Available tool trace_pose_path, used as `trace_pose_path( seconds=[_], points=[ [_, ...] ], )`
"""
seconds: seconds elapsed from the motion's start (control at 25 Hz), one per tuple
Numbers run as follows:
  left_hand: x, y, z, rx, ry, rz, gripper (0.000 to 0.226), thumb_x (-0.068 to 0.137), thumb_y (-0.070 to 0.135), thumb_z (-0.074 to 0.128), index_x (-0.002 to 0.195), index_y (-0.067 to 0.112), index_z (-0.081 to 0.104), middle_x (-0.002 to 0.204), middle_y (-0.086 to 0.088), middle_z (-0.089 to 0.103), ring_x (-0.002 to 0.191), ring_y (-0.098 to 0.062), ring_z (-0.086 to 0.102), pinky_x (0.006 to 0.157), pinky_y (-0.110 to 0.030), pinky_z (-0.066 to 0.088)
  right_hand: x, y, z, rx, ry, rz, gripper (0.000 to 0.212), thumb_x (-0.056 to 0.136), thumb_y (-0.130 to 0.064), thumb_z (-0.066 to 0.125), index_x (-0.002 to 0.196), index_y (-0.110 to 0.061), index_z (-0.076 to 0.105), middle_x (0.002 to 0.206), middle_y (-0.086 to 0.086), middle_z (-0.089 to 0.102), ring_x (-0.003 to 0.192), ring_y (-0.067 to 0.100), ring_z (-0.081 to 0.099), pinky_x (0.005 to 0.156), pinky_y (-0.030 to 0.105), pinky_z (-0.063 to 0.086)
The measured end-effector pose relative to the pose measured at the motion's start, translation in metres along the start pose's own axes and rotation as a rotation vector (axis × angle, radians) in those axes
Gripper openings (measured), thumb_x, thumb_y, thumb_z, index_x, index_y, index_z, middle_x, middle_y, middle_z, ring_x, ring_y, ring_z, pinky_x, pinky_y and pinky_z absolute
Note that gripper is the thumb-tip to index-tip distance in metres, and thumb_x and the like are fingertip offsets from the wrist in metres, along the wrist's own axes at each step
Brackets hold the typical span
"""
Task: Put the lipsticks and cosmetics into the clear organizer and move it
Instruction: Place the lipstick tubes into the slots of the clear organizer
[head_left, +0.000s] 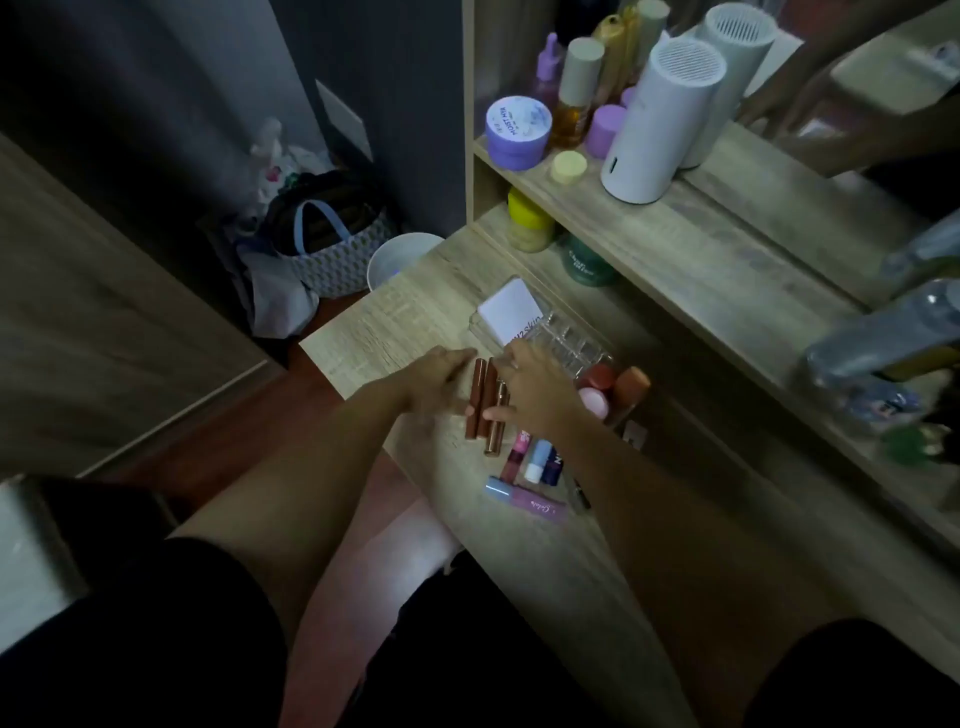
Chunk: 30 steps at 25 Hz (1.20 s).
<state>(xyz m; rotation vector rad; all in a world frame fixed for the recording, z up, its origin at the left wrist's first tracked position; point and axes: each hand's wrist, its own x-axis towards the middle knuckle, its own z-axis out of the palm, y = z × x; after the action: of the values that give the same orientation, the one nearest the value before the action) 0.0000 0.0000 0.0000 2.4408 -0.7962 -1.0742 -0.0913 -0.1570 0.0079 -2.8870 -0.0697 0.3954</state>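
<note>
1. Reaching across the wooden dressing table (395, 322), both bare hands met at a row of brown lipstick tubes (480, 397) lying side by side on the surface.
2. The left hand (434, 382) lay flat against the left side of the tubes, fingers extended and loose, gripping nothing.
3. The right hand (535, 389) covered the right side of the row, fingers spread and the thumb pointing toward the tubes; whether it clasped a tube could not be told, since the palm hid that part.
4. The clear organizer (563, 338) stood just beyond the right hand, its small square compartments visibly empty.
5. A white card (509, 314) leaned in the left section of the organizer.
6. Further cosmetics lay near the table's front edge: a pink tube (519, 452), a blue-and-white stick (539, 460) and a lilac tube (524, 501) set crosswise.
7. A pink round jar (595, 402), a red jar (600, 376) and an orange-capped bottle (631, 387) stood just right of the right hand.
8. A white cylindrical appliance (660, 119) stood on the upper shelf (701, 234) among bottles and jars.
</note>
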Motion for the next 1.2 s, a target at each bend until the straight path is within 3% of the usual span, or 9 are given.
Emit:
trace_pose_path(
  seconds=[0.32,0.56,0.8,1.0,1.12,1.2],
  points=[
    [0.007,-0.001,-0.001,-0.003,-0.004,0.040,0.085,0.073,0.032,0.077,0.143,0.016,0.032,0.135,-0.018,0.046,0.127,-0.030,0.043,0.111,-0.044,0.036,0.006,0.001,-0.003,-0.071,0.012,-0.021,0.071,0.075,-0.057,0.065,0.124,-0.008,0.051,0.123,0.010,0.043,0.115,0.026,0.039,0.100,0.039,0.036],
    [0.004,-0.004,-0.001,-0.026,0.008,0.057,0.079,0.071,0.026,0.079,0.138,0.016,0.039,0.122,-0.017,0.048,0.117,-0.027,0.045,0.104,-0.038,0.039,0.009,-0.002,-0.010,-0.139,-0.012,-0.046,0.071,0.074,-0.059,0.065,0.121,-0.007,0.052,0.123,0.012,0.043,0.115,0.027,0.039,0.103,0.040,0.033],
    [-0.008,-0.007,-0.003,-0.328,0.077,0.001,0.055,0.069,0.009,0.078,0.117,0.010,0.052,0.099,-0.004,0.048,0.089,-0.016,0.050,0.083,-0.029,0.042,0.013,-0.010,-0.018,-0.150,-0.035,-0.027,0.073,0.069,-0.059,0.070,0.115,-0.006,0.055,0.122,0.011,0.042,0.114,0.027,0.038,0.105,0.039,0.031],
    [-0.014,-0.015,-0.002,-0.569,0.154,-0.042,0.033,0.075,0.001,0.067,0.100,0.014,0.051,0.089,-0.005,0.058,0.085,-0.019,0.056,0.085,-0.038,0.049,0.017,-0.019,-0.015,-0.100,-0.047,-0.024,0.076,0.067,-0.055,0.074,0.121,-0.007,0.051,0.125,0.012,0.044,0.115,0.028,0.040,0.100,0.039,0.034],
    [-0.018,-0.019,-0.002,-0.711,0.197,-0.077,0.031,0.076,-0.003,0.059,0.085,0.023,0.046,0.074,0.001,0.054,0.070,-0.015,0.052,0.069,-0.032,0.046,0.021,-0.023,-0.010,-0.064,-0.043,-0.033,0.075,0.067,-0.051,0.076,0.124,-0.011,0.048,0.127,0.011,0.050,0.118,0.027,0.043,0.101,0.038,0.034],
    [-0.019,-0.024,-0.002,-0.801,0.240,-0.106,0.029,0.077,-0.006,0.060,0.088,0.018,0.045,0.071,-0.001,0.054,0.064,-0.015,0.052,0.062,-0.028,0.046,0.023,-0.025,-0.009,-0.041,-0.041,-0.044,0.074,0.067,-0.048,0.077,0.124,-0.013,0.047,0.127,0.009,0.052,0.119,0.026,0.043,0.101,0.037,0.034]
  ],
)
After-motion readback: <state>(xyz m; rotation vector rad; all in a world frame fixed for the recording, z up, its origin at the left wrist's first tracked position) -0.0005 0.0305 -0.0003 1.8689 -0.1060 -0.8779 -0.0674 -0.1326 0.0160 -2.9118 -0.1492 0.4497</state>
